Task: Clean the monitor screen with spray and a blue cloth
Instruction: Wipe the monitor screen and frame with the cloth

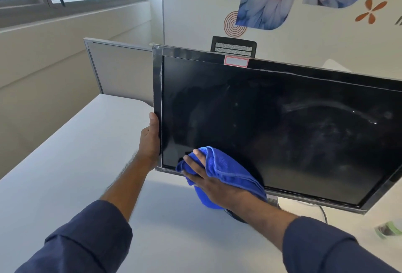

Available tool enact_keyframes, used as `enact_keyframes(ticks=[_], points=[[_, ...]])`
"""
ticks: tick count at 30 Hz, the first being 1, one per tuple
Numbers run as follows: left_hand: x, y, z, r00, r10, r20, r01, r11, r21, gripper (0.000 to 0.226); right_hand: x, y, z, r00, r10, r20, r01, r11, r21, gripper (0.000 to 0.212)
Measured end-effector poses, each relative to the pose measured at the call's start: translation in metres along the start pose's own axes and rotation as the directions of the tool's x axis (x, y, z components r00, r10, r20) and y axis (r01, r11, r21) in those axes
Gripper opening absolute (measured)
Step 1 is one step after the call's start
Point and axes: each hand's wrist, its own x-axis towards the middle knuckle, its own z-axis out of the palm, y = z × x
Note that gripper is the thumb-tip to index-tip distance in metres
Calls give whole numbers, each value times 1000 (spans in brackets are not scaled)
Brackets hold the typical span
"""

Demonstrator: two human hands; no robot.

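One view only, head camera. The monitor (pixel 272 133) stood tilted on the white desk (pixel 65 174), dark screen facing the wearer, with its lower left corner nearest. Pale streaks and hazy smears showed on the right half of the glass; the left part looked darker and cleaner. A pink-edged label (pixel 236 61) sat on the top bezel.

Handling, as judgement: the panel is stiff but fragile, and the glass probably marks under hard pressure, so light flat strokes suit it. It likely wobbles on its stand, so the side bezel is the sensible place to brace, not the screen. The blue cloth (pixel 226 174) was soft, thick and folded, light, easy to bunch; best held under a flat palm.

The left hand (pixel 150 140) was wrapped round the left bezel edge, fingers behind and out of sight, thumb up along the frame, steadying it. The right hand (pixel 208 179) lay spread, fingers wide apart, pressing the cloth against the lower left corner of the screen and the bottom bezel; part of the cloth hung below the frame. Both sleeves were dark blue.

A blurred green-and-clear object (pixel 389 229) lay at the right edge of the desk, possibly the spray bottle; could not tell. A grey partition (pixel 117 68) and a chair back (pixel 233 46) stood behind.
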Motion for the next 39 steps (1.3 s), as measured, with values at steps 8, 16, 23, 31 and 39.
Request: enact_keyframes(ticks=[8, 16, 23, 31, 39], points=[[1, -5, 2, 996, 41, -75, -41, 999, 2, 70, -61, 12, 42, 986, 97, -138, -84, 992, 91, 91], [-3, 0, 6, 997, 39, -71, -36, 998, 43, 62, -158, 60, 64, 989, 49, -139, -72, 983, -168, 100], [-7, 1, 8, 993, 59, -105, -56, 998, 33, 56, -137, 88, 46, 984, -115, -136, 88, 978, -191, 57], [-8, 2, 9, 993, 54, -105, -53, 999, 11, 55, -77, 173, -31, 778, 379, -501, -443, 896, -11, 48], [-12, 3, 10, 992, 65, -105, -64, 998, 10, 56, -67, 162, -32, 596, 622, -507, -684, 725, 86, 50]])
